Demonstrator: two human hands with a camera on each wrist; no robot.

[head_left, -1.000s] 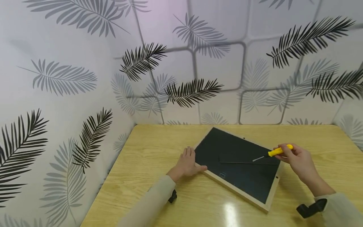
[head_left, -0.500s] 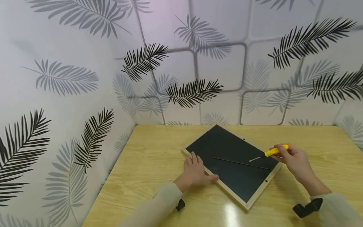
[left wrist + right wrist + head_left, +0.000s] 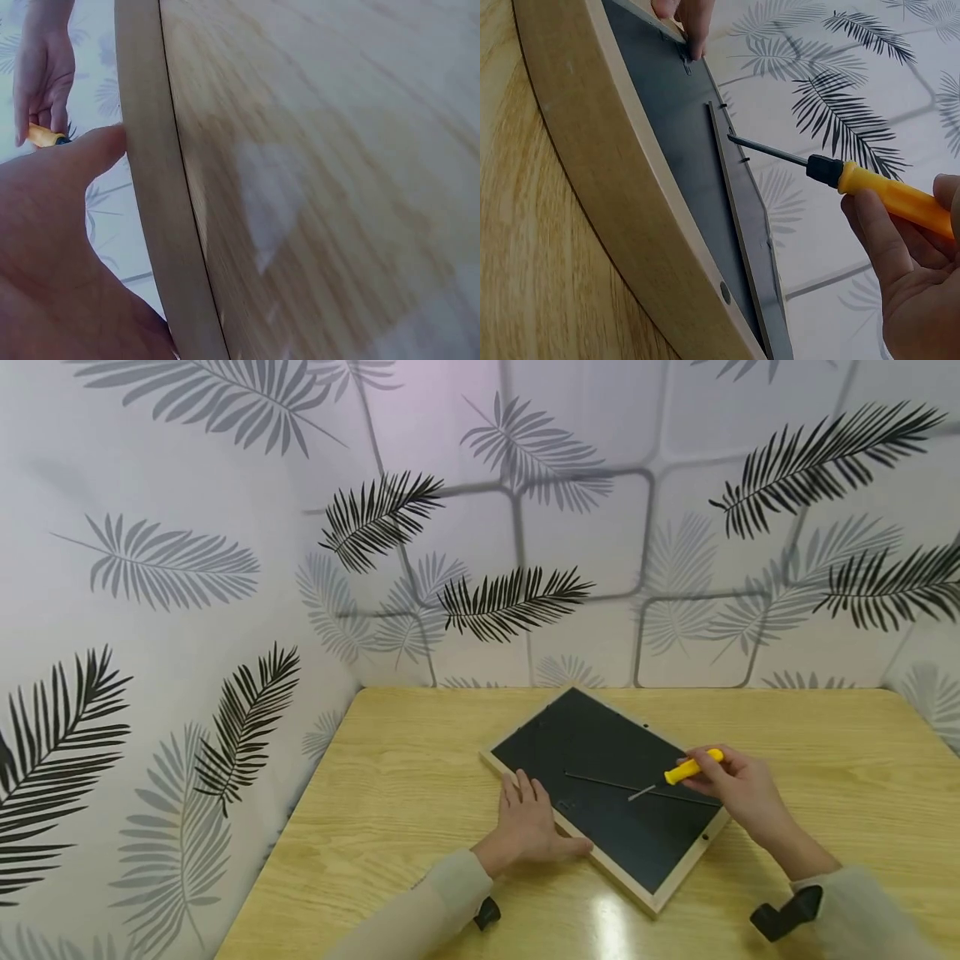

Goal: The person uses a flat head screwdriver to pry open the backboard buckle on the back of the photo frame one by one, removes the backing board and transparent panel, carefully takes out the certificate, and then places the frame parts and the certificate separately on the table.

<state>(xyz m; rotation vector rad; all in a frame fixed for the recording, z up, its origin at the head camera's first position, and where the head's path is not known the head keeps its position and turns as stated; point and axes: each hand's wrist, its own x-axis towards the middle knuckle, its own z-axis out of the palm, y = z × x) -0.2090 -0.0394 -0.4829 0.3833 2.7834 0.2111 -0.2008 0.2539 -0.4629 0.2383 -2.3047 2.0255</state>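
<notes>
A picture frame with a pale wooden rim [image 3: 628, 883] lies on the table, its dark backing [image 3: 600, 735] facing up. Across the backing runs a thin straight strip [image 3: 742, 232], like the edge of a stand flap. My left hand [image 3: 528, 827] rests at the frame's near left side, fingers spread over the rim and thumb stretched along it. My right hand [image 3: 738, 789] grips a yellow-handled screwdriver [image 3: 693, 767] at the right side. Its metal shaft [image 3: 769, 150] points left over the backing, and in the right wrist view the tip overlaps the backing's far part.
Small dark tabs [image 3: 724, 106] sit along the frame's edge. The wood-grain table [image 3: 390, 777] reaches back to a wall [image 3: 585, 543] covered with a leaf pattern. Black wrist cameras [image 3: 787, 914] hang below both sleeves.
The frame has turned clockwise, its near corner swinging left. My left hand has slid right and nearer along the rim. My right hand has carried the screwdriver left over the backing.
</notes>
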